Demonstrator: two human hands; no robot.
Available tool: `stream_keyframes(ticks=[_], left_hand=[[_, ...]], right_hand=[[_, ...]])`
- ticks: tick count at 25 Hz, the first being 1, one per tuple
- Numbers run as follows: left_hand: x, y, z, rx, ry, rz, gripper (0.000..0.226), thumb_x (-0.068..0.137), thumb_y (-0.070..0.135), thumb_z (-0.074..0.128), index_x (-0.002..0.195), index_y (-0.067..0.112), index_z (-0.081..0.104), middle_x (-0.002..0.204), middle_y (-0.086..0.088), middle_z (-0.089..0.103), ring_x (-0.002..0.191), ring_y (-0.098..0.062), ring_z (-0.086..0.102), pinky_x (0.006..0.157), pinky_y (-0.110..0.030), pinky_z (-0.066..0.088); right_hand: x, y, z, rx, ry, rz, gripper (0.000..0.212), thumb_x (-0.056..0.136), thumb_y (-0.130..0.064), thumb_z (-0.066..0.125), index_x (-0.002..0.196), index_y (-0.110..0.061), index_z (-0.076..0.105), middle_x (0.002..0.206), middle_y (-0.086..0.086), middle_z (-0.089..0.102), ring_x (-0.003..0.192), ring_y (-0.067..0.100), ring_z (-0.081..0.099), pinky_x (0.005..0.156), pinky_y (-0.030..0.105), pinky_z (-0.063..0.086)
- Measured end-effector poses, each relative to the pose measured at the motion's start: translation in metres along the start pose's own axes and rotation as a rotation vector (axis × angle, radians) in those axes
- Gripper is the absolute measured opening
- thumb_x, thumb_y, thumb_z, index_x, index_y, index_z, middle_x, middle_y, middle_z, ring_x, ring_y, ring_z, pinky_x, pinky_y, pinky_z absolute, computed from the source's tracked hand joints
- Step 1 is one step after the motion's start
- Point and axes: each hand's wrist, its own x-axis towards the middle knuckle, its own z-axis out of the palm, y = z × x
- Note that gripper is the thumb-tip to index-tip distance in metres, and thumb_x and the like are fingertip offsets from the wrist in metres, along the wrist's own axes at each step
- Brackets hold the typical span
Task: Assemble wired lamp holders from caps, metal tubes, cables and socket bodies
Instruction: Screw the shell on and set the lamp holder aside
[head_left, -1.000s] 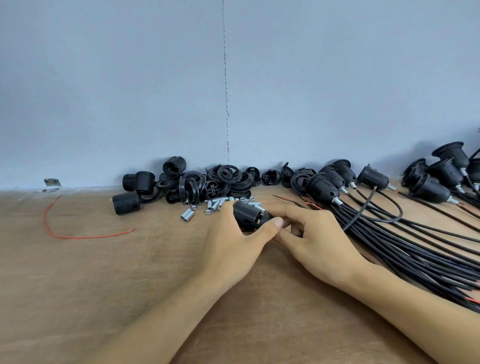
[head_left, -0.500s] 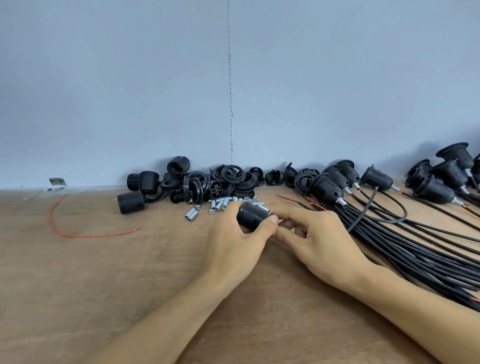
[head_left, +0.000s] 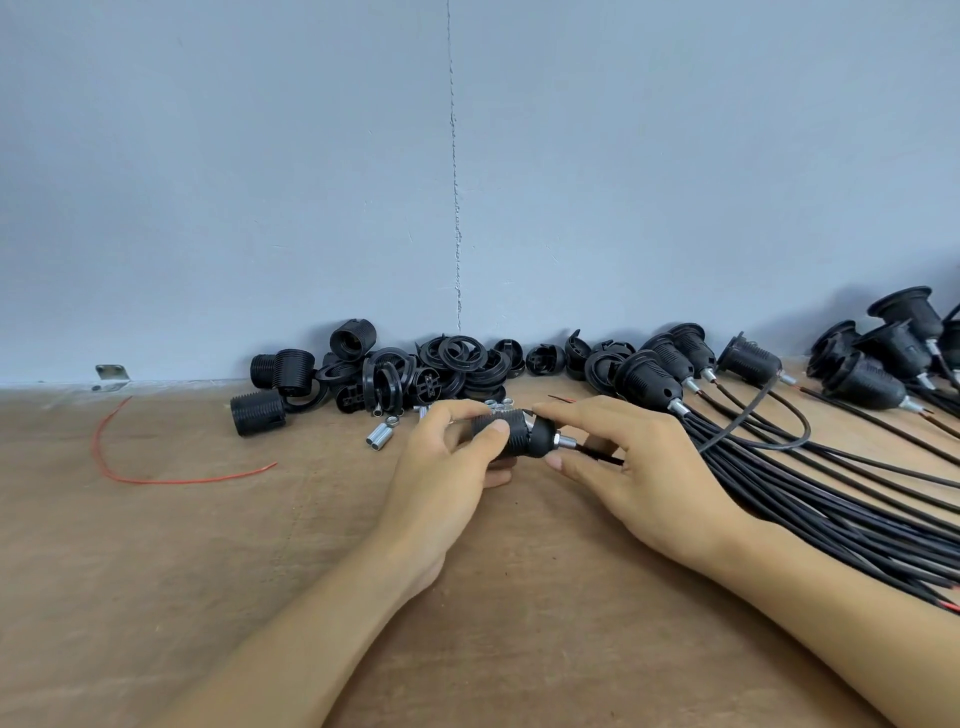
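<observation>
Head view: left hand (head_left: 441, 467) grips a black ribbed plastic socket body (head_left: 506, 436), thumb on its near side, fingers curled over the top. Opposite it, right hand (head_left: 639, 467) pinches a black domed plastic cap (head_left: 543, 439) between index finger and thumb. The cap meets the socket body's right end; can't tell if fully seated. A short silver metal tube (head_left: 566, 443) sticks out of the cap to the right, with a thin black cable (head_left: 602, 456) leaving it under the right palm. All this sits mid-way across the brown wooden bench (head_left: 260, 571). Just behind the left hand: loose silver tubes (head_left: 379, 435). Against the grey wall: pile of black caps and rings (head_left: 447, 364). Right side: finished wired holders (head_left: 649, 379), with their black cable bundle (head_left: 831, 493) running past the right wrist. Far left: red wire (head_left: 156, 478).
</observation>
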Motion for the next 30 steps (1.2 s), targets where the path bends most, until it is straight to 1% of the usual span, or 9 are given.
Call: stream_keyframes(ticks=[2, 5, 7, 9, 11, 15, 19, 26, 30], left_hand=[[-0.002, -0.001, 0.003, 0.115, -0.006, 0.042, 0.027, 0.087, 0.036, 0.076, 0.11, 0.03, 0.064, 0.103, 0.013, 0.075, 0.094, -0.007, 0.073, 0.086, -0.034, 0.06], [-0.009, 0.0, 0.009, 0.37, 0.043, 0.144, 0.057, 0.057, 0.063, 0.083, 0.1, 0.039, 0.055, 0.093, 0.023, 0.069, 0.087, 0.013, 0.061, 0.072, -0.011, 0.047], [-0.011, 0.0, 0.011, 0.426, 0.076, 0.152, 0.054, 0.061, 0.055, 0.088, 0.097, 0.04, 0.052, 0.092, 0.016, 0.067, 0.087, 0.012, 0.058, 0.067, -0.013, 0.042], [-0.01, 0.001, 0.012, 0.431, 0.078, 0.165, 0.042, 0.07, 0.044, 0.088, 0.096, 0.037, 0.056, 0.094, 0.011, 0.068, 0.086, 0.004, 0.061, 0.073, -0.02, 0.045], [-0.011, 0.002, 0.012, 0.43, 0.074, 0.187, 0.034, 0.075, 0.038, 0.087, 0.095, 0.032, 0.06, 0.096, 0.005, 0.068, 0.089, -0.005, 0.063, 0.078, -0.027, 0.049], [-0.012, 0.003, 0.012, 0.417, 0.054, 0.197, 0.03, 0.079, 0.033, 0.084, 0.095, 0.028, 0.059, 0.098, 0.0, 0.067, 0.091, -0.01, 0.063, 0.078, -0.027, 0.049], [-0.011, 0.002, 0.01, 0.403, 0.023, 0.191, 0.028, 0.081, 0.031, 0.083, 0.095, 0.025, 0.06, 0.098, -0.004, 0.067, 0.093, -0.015, 0.064, 0.081, -0.032, 0.049], [-0.013, 0.003, 0.01, 0.442, 0.016, 0.264, 0.022, 0.082, 0.027, 0.081, 0.089, 0.025, 0.06, 0.088, 0.009, 0.061, 0.083, 0.0, 0.058, 0.068, -0.011, 0.04], [-0.015, 0.003, 0.009, 0.49, 0.016, 0.339, 0.017, 0.083, 0.023, 0.08, 0.087, 0.021, 0.063, 0.085, 0.011, 0.059, 0.086, 0.002, 0.056, 0.07, -0.009, 0.04]], right_hand=[[0.0, 0.0, 0.001, -0.012, 0.004, -0.033, 0.048, 0.085, -0.014, 0.079, 0.126, -0.035, 0.067, 0.098, -0.022, 0.064, 0.08, 0.007, 0.06, 0.075, 0.015, 0.046], [-0.002, -0.003, 0.008, -0.036, 0.024, -0.074, 0.047, 0.082, -0.007, 0.078, 0.122, -0.028, 0.07, 0.09, -0.026, 0.063, 0.081, -0.005, 0.057, 0.075, 0.007, 0.04], [-0.004, -0.004, 0.012, -0.044, 0.022, -0.04, 0.044, 0.083, -0.008, 0.076, 0.121, -0.03, 0.07, 0.081, -0.019, 0.065, 0.079, 0.0, 0.058, 0.073, 0.008, 0.042], [-0.005, -0.005, 0.013, -0.027, 0.009, 0.004, 0.041, 0.084, -0.014, 0.075, 0.118, -0.035, 0.069, 0.078, -0.018, 0.064, 0.077, 0.005, 0.06, 0.07, 0.009, 0.042], [-0.006, -0.006, 0.015, 0.006, -0.012, 0.008, 0.038, 0.085, -0.015, 0.074, 0.117, -0.035, 0.068, 0.085, -0.018, 0.066, 0.076, 0.003, 0.06, 0.068, 0.01, 0.042], [-0.008, -0.007, 0.017, 0.062, 0.002, -0.017, 0.033, 0.084, -0.012, 0.074, 0.113, -0.028, 0.069, 0.087, -0.015, 0.067, 0.077, -0.003, 0.058, 0.069, 0.006, 0.04], [-0.007, -0.006, 0.016, 0.048, -0.009, -0.017, 0.027, 0.085, -0.023, 0.071, 0.108, -0.037, 0.065, 0.086, -0.013, 0.065, 0.077, 0.007, 0.057, 0.065, 0.009, 0.04], [-0.007, -0.004, 0.016, 0.029, -0.036, -0.079, 0.032, 0.087, -0.021, 0.073, 0.115, -0.034, 0.065, 0.089, -0.011, 0.065, 0.081, 0.01, 0.059, 0.069, 0.017, 0.046], [-0.008, -0.006, 0.014, 0.005, -0.046, -0.13, 0.046, 0.088, -0.022, 0.073, 0.128, -0.04, 0.058, 0.092, -0.014, 0.064, 0.084, 0.008, 0.059, 0.073, 0.013, 0.044]])
